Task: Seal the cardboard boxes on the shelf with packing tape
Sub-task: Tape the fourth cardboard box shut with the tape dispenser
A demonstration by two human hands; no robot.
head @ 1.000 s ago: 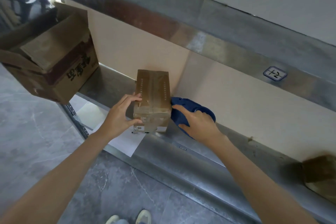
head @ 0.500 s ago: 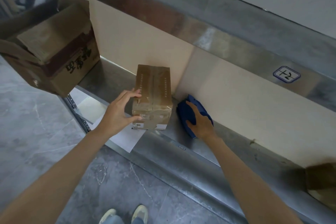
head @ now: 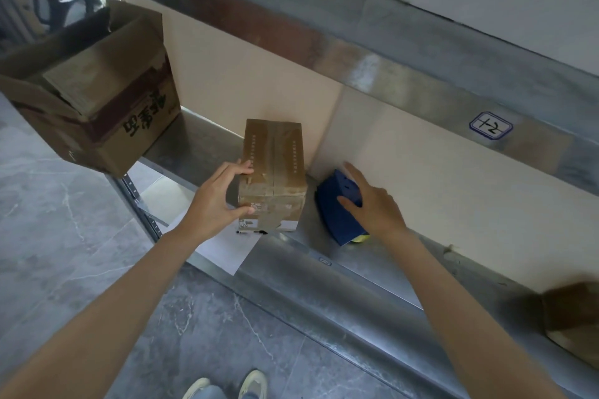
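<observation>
Far left: large open cardboard box (head: 97, 100), flaps up, overhanging the end of the metal shelf (head: 356, 269).

Left hand (head: 217, 204): spread wide and clamped on the near left corner of the small taped box (head: 275, 165). We see fingertips over the top edge and the thumb pressed on the front face. The box stands on the shelf, back against the wall, partly on a white sheet of paper (head: 227, 249). A pen (head: 251, 232) lies at its foot.

Just right of the box, not touching it: blue tape dispenser (head: 337, 214) on the shelf by the wall.

Right hand (head: 372, 204): lies over the dispenser, forefinger straight, thumb spread against its side. The other fingers are hidden, so we cannot tell if it grips.

Upper beam: label (head: 490, 125).

Far right: blurred brown box (head: 573, 321).
</observation>
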